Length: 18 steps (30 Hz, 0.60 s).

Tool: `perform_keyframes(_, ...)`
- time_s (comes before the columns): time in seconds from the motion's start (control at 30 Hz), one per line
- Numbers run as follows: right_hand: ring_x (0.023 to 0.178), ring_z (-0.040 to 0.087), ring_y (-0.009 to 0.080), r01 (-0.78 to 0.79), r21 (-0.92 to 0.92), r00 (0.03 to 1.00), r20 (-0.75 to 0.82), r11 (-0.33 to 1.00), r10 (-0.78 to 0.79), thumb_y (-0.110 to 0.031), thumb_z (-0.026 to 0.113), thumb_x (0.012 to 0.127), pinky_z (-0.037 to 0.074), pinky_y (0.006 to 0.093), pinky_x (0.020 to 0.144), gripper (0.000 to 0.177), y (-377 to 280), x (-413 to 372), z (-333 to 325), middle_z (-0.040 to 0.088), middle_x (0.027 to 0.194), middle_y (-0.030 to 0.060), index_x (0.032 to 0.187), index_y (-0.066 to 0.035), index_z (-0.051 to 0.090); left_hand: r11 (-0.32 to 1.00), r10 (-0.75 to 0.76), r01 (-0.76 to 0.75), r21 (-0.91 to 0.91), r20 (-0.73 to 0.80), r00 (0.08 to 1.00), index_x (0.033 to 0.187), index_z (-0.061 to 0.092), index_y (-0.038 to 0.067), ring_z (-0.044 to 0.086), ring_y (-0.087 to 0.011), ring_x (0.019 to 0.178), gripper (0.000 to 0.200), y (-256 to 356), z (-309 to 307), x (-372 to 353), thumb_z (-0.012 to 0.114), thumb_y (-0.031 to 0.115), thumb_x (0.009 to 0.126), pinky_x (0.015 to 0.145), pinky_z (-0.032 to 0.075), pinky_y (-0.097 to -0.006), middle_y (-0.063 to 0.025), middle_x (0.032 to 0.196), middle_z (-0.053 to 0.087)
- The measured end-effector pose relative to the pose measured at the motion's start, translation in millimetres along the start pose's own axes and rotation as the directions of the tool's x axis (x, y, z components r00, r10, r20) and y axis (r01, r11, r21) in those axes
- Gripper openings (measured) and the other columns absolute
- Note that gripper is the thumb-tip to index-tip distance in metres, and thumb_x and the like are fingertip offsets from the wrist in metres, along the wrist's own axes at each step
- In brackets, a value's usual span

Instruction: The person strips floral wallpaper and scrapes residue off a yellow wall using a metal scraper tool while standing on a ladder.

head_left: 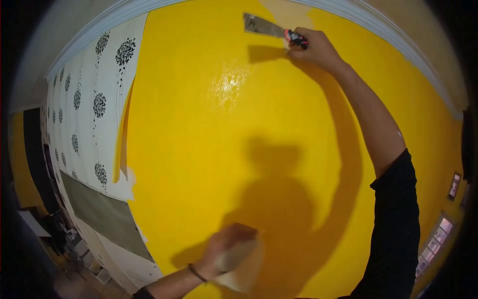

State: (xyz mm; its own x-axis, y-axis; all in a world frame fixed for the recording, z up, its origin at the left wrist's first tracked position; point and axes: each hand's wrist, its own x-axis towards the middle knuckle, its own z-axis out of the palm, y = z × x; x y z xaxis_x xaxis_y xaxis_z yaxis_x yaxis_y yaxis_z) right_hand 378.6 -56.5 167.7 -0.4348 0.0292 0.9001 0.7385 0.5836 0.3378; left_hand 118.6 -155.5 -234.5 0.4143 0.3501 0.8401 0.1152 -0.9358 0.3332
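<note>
Up near the top of the yellow wall (189,114), my right hand (318,50) is closed round the black and red handle of a putty knife (264,26). Its metal blade points left, with greyish residue near the tip. Just above this hand, a beige patch (289,12) interrupts the yellow. My left hand (224,249), with a dark band at the wrist, is low in the view and blurred. Its fingers curl at a pale, smooth thing (244,264) whose kind I cannot tell.
White wallpaper (112,79) with black tree-like prints covers the wall's left part, and a yellow strip (123,139) peels away at its edge. Below hangs a grey-green panel (104,214). White moulding (114,20) runs along the ceiling. Framed pictures (435,244) hang at the right.
</note>
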Motion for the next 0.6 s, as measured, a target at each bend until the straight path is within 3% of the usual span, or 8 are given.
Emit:
perform_keyframes(0.17,0.077,0.062,0.0347,0.120,-0.210,0.993,0.037,0.970,-0.115,-0.012,0.069,0.076,0.048,0.0411,0.069,0.020,-12,-9,13,0.064,0.083,0.0162,0.093,-0.005,0.062,0.948,-0.144,0.200,-0.247,0.225,0.964,0.124,0.058,0.006,0.062,-0.0254,0.105,0.050,-41,106,19,0.075,0.019,0.078,0.093,0.050,-0.0388,-0.0111,0.113,0.063)
perform_keyframes(0.23,0.080,0.062,0.0354,0.113,-0.203,0.993,0.050,0.973,-0.105,-0.012,0.069,0.077,0.047,0.0442,0.068,0.019,-14,-12,18,0.064,0.082,0.0143,0.093,-0.006,0.060,0.941,-0.143,0.220,-0.256,0.287,0.947,0.123,0.058,0.006,0.061,-0.0248,0.105,0.051,-58,138,32,0.075,0.019,0.077,0.093,0.049,-0.0387,-0.0109,0.112,0.063)
perform_keyframes(0.3,0.087,0.063,0.0345,0.120,-0.365,0.993,0.047,0.923,-0.110,-0.008,0.066,0.079,0.048,0.0458,0.073,0.012,-20,-7,11,0.067,0.087,0.0120,0.090,-0.008,0.061,0.938,-0.098,0.208,-0.277,0.364,0.926,0.122,0.058,0.006,0.061,-0.0243,0.106,0.051,-84,171,48,0.076,0.019,0.077,0.093,0.049,-0.0386,-0.0108,0.111,0.063)
perform_keyframes(0.4,0.086,0.064,0.0342,0.110,-0.344,0.994,0.024,0.933,-0.109,-0.010,0.066,0.081,0.049,0.0461,0.073,0.012,-18,-9,16,0.067,0.086,0.0122,0.091,-0.008,0.060,0.862,-0.145,0.343,-0.373,0.468,0.872,0.122,0.057,0.005,0.060,-0.0246,0.106,0.046,-95,222,53,0.072,0.017,0.080,0.094,0.048,-0.0382,-0.0097,0.110,0.062)
perform_keyframes(0.47,0.086,0.064,0.0342,0.098,-0.347,0.995,0.014,0.933,-0.099,-0.012,0.067,0.081,0.049,0.0461,0.073,0.014,-19,-7,14,0.067,0.086,0.0128,0.093,-0.008,0.061,0.873,-0.262,0.448,-0.192,0.591,0.763,0.114,0.058,0.004,0.060,-0.0254,0.101,0.027,-83,241,58,0.057,0.008,0.087,0.090,0.048,-0.0388,-0.0111,0.107,0.061)
perform_keyframes(0.5,0.085,0.064,0.0345,0.038,-0.319,0.999,-0.015,0.947,-0.045,-0.014,0.068,0.080,0.049,0.0456,0.073,0.017,-18,-6,15,0.067,0.087,0.0132,0.095,-0.008,0.061,0.872,-0.262,0.451,-0.192,0.595,0.760,0.114,0.058,0.004,0.060,-0.0254,0.101,0.027,-93,262,51,0.057,0.008,0.087,0.090,0.048,-0.0388,-0.0111,0.107,0.061)
perform_keyframes(0.57,0.084,0.064,0.0347,-0.019,-0.308,0.999,-0.037,0.951,0.009,-0.016,0.070,0.080,0.050,0.0451,0.074,0.021,-23,3,7,0.068,0.087,0.0137,0.097,-0.007,0.062,0.976,-0.186,0.208,0.066,0.753,0.632,0.124,0.057,0.007,0.059,-0.0253,0.101,0.036,-123,313,33,0.055,0.006,0.088,0.091,0.048,-0.0385,-0.0127,0.108,0.060)
perform_keyframes(0.6,0.083,0.065,0.0348,-0.058,-0.224,0.998,-0.018,0.973,0.055,-0.017,0.071,0.079,0.050,0.0444,0.074,0.024,-9,-6,9,0.068,0.087,0.0140,0.099,-0.007,0.062,0.969,-0.209,0.236,0.070,0.741,0.639,0.124,0.057,0.007,0.059,-0.0253,0.101,0.036,-130,341,40,0.055,0.006,0.088,0.091,0.048,-0.0385,-0.0127,0.108,0.060)
